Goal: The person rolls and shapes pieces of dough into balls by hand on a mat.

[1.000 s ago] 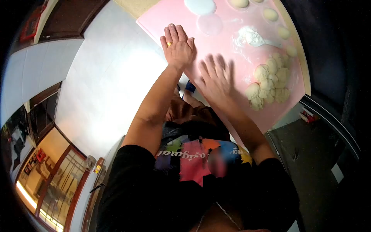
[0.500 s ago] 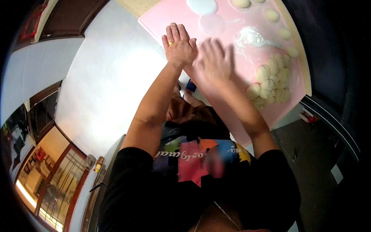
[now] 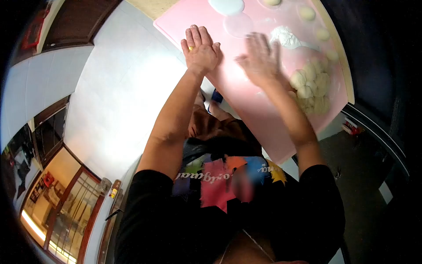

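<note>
My left hand (image 3: 201, 52), with a yellow ring on one finger, lies flat at the near edge of the pink mat (image 3: 239, 99), its fingers stretched out. To its right, my right hand (image 3: 260, 60) is blurred by motion over the mat, fingers spread and nothing seen in them. Beside that hand is a cluster of pale dough pieces (image 3: 311, 86), partly hidden behind the wrist. Just beyond its fingertips sits a heap of white flour (image 3: 285, 37) with what looks like a spoon in it.
Several round dough balls (image 3: 307, 13) line the mat's far right side. A pale, whitish disc (image 3: 226, 5) lies at the top, next to a fainter round mark. The table's edge (image 3: 345, 66) runs along the right. White floor (image 3: 118, 88) stretches to the left.
My right hand has swept to the right, away from my left hand and closer to the flour and dough cluster. My left hand has hardly shifted.
</note>
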`<state>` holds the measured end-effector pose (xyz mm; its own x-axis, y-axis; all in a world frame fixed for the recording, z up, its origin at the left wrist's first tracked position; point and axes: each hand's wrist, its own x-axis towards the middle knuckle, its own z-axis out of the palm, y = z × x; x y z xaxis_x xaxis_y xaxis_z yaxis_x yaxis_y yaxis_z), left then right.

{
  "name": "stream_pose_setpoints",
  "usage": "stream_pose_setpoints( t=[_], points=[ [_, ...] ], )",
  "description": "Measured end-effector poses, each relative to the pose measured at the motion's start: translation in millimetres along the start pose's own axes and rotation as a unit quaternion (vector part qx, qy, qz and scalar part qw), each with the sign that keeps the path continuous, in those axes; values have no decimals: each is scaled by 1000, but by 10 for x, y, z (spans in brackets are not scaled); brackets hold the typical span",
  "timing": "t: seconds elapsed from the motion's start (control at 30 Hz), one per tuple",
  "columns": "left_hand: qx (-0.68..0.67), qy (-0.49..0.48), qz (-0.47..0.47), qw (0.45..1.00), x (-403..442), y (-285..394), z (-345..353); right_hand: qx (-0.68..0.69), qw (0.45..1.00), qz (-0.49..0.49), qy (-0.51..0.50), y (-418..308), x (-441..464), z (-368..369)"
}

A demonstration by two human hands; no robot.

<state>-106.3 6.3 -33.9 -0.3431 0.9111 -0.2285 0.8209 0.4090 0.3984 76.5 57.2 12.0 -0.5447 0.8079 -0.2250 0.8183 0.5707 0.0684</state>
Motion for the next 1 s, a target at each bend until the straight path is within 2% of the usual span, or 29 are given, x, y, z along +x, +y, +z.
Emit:
stream_pose_setpoints(
  t=[0.03, 0.1, 0.2, 0.23, 0.3, 0.33, 0.37, 0.4, 0.43, 0.47, 0.53, 0.6, 0.63, 0.7, 0.77, 0.83, 0.9, 1.0],
  points=[
    [0, -2, -3, 1000, 0, 7, -8, 7, 999, -21, 37, 295, -134, 10],
    [-2, 1, -8, 1000, 45, -34, -79, -34, 996, -80, 19, 469, -576, 17],
    [7, 5, -5, 1000, -21, -15, -69, -22, 994, -105, -21, -67, -1049, 85],
    [1, 5, -1, 1000, -7, -22, -62, -24, 994, -107, -21, -270, -963, 54],
    [2, 8, -3, 1000, 29, -64, -53, 80, 991, -109, 9, -605, -634, -30],
    [9, 11, 6, 1000, 37, -150, -76, 1, 996, -85, 29, -628, -373, -22],
    [16, 13, 19, 1000, 35, -171, -57, -78, 994, -56, 48, -554, -88, 6],
    [17, 9, 22, 1000, 16, -176, -42, -74, 997, -11, 22, -325, 91, -59],
    [16, 8, 19, 1000, 16, -177, -34, -61, 996, 11, 60, -29, 104, 112],
    [18, 10, 16, 1000, 74, -38, 50, -65, 997, 10, 34, 394, -59, 134],
    [7, 7, 14, 1000, 70, 2, -7, -72, 997, 6, 8, 457, -417, 159],
    [-6, -2, 5, 1000, 46, 0, -3, -79, 982, -115, 126, 345, -854, 487],
    [-3, 8, 10, 1000, 56, -26, 30, -71, 990, -101, -65, -109, -914, -72],
    [4, 22, 13, 1000, 77, -62, 27, 82, 975, -194, 76, -438, -753, 214],
    [-26, -2, 21, 999, 70, -93, -30, -38, 991, -130, 17, -561, -245, -100],
    [-18, -5, 23, 1000, 63, -101, -12, -47, 996, -66, -33, -171, 183, -67],
    [-11, 1, 28, 1000, 101, -91, -32, 204, 979, -12, -17, 340, 92, 184],
    [-9, -4, 16, 1000, 102, -95, 14, 220, 975, 23, -8, 759, -397, 478]
  ],
)
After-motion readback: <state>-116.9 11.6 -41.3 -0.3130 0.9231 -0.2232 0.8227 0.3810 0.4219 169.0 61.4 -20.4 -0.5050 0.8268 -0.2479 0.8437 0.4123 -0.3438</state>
